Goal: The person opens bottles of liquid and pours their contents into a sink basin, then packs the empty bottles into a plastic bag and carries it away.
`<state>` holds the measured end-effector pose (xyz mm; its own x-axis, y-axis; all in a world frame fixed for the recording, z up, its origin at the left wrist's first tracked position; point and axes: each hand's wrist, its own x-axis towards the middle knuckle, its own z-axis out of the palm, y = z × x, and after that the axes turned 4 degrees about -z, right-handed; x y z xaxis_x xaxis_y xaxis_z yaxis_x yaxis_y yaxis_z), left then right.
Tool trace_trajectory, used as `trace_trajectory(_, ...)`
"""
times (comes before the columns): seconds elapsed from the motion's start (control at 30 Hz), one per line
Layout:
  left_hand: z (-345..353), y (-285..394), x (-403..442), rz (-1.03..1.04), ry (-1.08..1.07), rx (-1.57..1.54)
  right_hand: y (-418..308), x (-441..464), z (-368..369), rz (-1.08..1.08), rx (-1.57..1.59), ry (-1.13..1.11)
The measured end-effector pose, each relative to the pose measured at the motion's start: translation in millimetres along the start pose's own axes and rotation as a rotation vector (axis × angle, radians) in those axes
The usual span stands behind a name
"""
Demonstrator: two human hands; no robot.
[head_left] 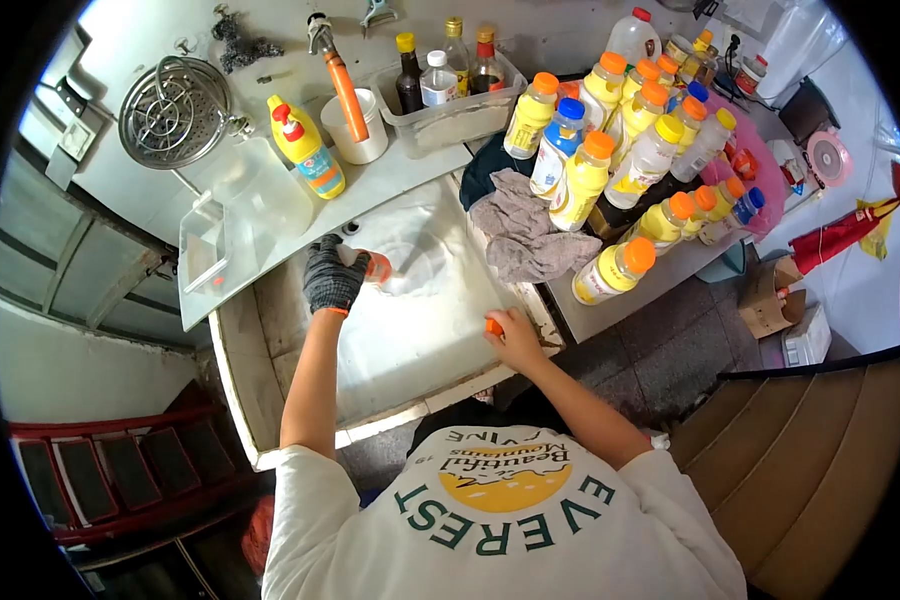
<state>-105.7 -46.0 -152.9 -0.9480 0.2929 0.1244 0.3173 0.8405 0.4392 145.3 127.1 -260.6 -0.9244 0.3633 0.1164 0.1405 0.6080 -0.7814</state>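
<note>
My left hand, in a dark grey knit glove, is closed around a small bottle whose visible end looks orange-red. It is tipped on its side over the white sink, where rippling water shows beneath it; the glove hides the rest of the bottle. At the sink's right rim, my bare right hand pinches an orange cap. A grey towel lies on the counter behind that hand, beside a bottle with an orange cap.
Several yellow-labelled bottles crowd the right counter. Along the back ledge stand a yellow squeeze bottle, a white cup and a plastic bin of condiments. An orange-hosed tap hangs above. Metal strainers hang at left.
</note>
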Motion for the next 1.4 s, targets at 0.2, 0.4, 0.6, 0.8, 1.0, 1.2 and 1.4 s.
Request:
trace_trajectory(0.2,-9,22,1,0.360,0.141,-0.087,15,-2,13,-0.030,-0.078,0.015)
trace_trajectory(0.4,-15,43,15,0.449,0.082,0.005,4,-3,2,0.007,0.045,0.038)
trace_trajectory(0.6,-21,56,23,0.504,0.068,-0.007,0,-5,-1,0.040,0.105,-0.059)
trace_trajectory(0.8,-28,65,23,0.538,0.013,0.064,-1,-6,-1,0.042,0.094,-0.028)
trace_trajectory(1.0,-32,70,18,0.579,-0.014,0.112,4,-5,2,0.054,0.057,-0.048)
trace_trajectory(1.2,-52,79,22,0.589,0.051,0.096,4,-4,4,0.056,0.044,-0.036)
trace_trajectory(1.4,-74,87,26,0.564,0.063,-0.161,11,-3,11,0.018,0.062,-0.012)
